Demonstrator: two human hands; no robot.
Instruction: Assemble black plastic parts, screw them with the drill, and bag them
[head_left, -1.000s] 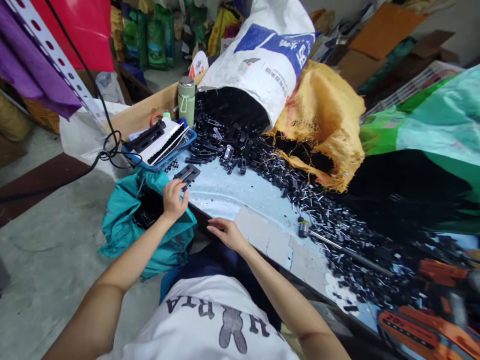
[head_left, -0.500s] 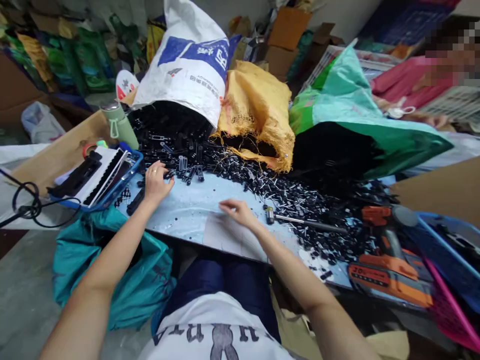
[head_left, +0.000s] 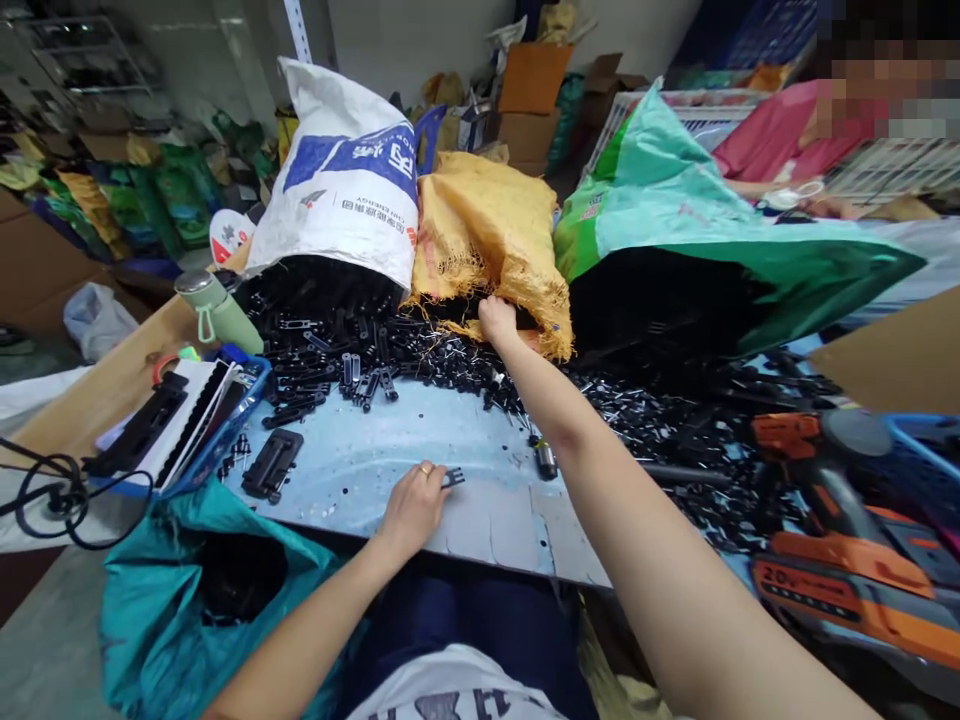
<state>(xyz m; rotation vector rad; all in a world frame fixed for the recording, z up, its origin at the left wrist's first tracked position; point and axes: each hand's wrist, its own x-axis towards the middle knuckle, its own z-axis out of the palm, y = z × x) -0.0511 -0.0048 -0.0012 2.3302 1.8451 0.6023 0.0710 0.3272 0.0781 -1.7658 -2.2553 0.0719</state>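
Observation:
My left hand (head_left: pixel 415 510) is closed on a small black forked plastic part (head_left: pixel 453 478), just above the front of the light blue work surface (head_left: pixel 352 450). At the mouth of the yellow woven sack (head_left: pixel 491 225) is my right hand (head_left: pixel 497 318), fingers curled. What those fingers hold, if anything, is hidden. Small black parts and metal pins (head_left: pixel 450 352) lie heaped below the sack. Left of them are longer black clips (head_left: pixel 351 368), spilling from a white sack (head_left: pixel 345 190). My right forearm crosses over a hammer (head_left: pixel 546 458), hiding part of its handle.
A cordless drill (head_left: pixel 832 560) stands at the right, near a green sack (head_left: pixel 810 270). On the left are a blue basket (head_left: pixel 202 455), a green bottle (head_left: pixel 221 310), a black block-shaped part (head_left: pixel 272 465) and a teal bag (head_left: pixel 142 610). Another person (head_left: pixel 772 140) is behind, at the right.
My left hand has moved from the black clips at the left to the front middle, with a forked part in it. My right hand has reached forward to the yellow sack's mouth. The view has shifted.

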